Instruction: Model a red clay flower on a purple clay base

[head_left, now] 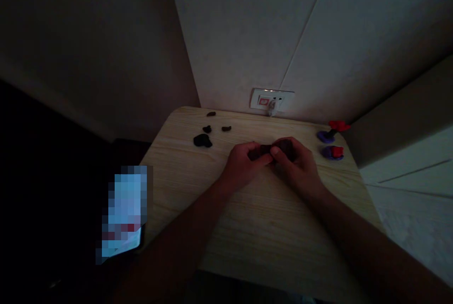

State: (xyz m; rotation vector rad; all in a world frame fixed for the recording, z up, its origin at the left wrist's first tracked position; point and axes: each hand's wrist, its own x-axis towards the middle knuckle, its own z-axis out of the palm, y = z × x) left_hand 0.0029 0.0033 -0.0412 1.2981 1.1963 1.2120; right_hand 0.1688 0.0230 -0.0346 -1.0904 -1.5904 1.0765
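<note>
Both my hands meet over the middle of a light wooden table. My left hand and my right hand are closed together around a dark brownish lump of clay, fingers pinching it from each side. Much of the lump is hidden by my fingers. The room is dim.
Several small dark clay pieces lie at the table's far left. Purple and red clay shapes sit at the far right edge. A wall socket with a plug is behind the table. A lit, blurred phone screen lies left of the table.
</note>
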